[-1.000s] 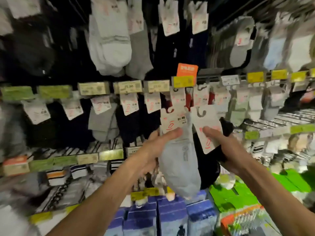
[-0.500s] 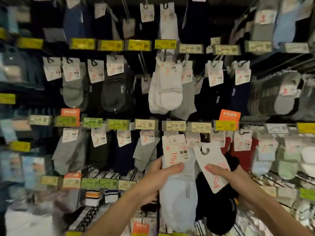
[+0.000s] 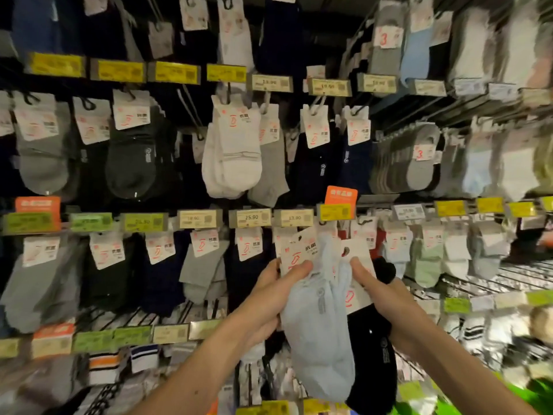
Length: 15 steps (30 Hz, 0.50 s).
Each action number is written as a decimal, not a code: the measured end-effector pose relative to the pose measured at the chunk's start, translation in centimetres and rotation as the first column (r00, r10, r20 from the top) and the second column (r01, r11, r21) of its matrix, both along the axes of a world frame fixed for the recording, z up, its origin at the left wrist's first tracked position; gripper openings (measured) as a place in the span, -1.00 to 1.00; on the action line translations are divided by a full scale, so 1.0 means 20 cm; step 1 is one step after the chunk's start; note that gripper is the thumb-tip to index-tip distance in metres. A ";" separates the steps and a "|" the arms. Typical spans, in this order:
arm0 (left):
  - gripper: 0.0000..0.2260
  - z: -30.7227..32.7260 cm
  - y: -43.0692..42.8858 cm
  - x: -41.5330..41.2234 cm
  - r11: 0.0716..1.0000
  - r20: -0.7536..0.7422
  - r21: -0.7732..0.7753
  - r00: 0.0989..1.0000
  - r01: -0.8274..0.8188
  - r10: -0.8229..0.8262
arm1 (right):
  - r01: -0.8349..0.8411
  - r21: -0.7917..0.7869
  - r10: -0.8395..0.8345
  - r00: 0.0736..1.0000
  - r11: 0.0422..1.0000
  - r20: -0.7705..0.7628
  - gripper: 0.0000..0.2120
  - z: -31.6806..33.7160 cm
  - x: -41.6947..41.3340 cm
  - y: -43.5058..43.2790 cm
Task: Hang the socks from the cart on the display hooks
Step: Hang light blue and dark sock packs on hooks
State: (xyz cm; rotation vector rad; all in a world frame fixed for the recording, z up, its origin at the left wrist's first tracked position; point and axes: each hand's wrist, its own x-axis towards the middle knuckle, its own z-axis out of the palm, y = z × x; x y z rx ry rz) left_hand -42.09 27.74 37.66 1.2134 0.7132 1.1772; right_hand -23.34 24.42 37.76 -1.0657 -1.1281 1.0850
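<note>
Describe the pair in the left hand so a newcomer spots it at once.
Find the central orange tag on the middle price rail. Below it, two hands hold pairs side by side; the left hand grips the blue socks by their white card. They are pale blue, while the right hand's black socks sit behind them.

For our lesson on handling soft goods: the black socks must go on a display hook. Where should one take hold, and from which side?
Pinch the white header card under its hanger hole, coming from below and the right. The card is stiff and upright while the black socks hang limp beneath it, the hole must stay free, and the light blue socks crowd its left side.
</note>
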 end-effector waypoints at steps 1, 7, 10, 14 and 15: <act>-0.48 -0.01 0.00 0.06 1.000 -0.030 0.018 0.999 0.026 -0.025 | 0.021 -0.002 -0.021 1.000 1.000 0.022 -0.48 -0.01 0.04 -0.01; -0.72 -0.08 0.06 0.48 0.991 -0.067 -0.019 0.989 0.129 -0.130 | 0.069 -0.036 -0.070 0.997 0.997 -0.039 -0.59 -0.07 0.34 -0.07; -0.70 -0.13 0.12 0.68 0.992 -0.094 -0.037 0.988 0.123 -0.126 | 0.062 -0.018 -0.063 0.996 0.998 -0.055 -0.64 -0.11 0.52 -0.07; -0.66 -0.18 0.22 0.95 0.989 -0.098 -0.073 0.986 0.125 -0.132 | 0.151 -0.067 -0.156 0.985 0.986 -0.074 -0.49 -0.18 0.79 -0.01; -0.65 -0.18 0.25 1.01 0.986 -0.086 -0.090 0.985 0.140 -0.147 | 0.168 -0.081 -0.175 0.982 0.982 -0.075 -0.57 -0.18 0.85 0.01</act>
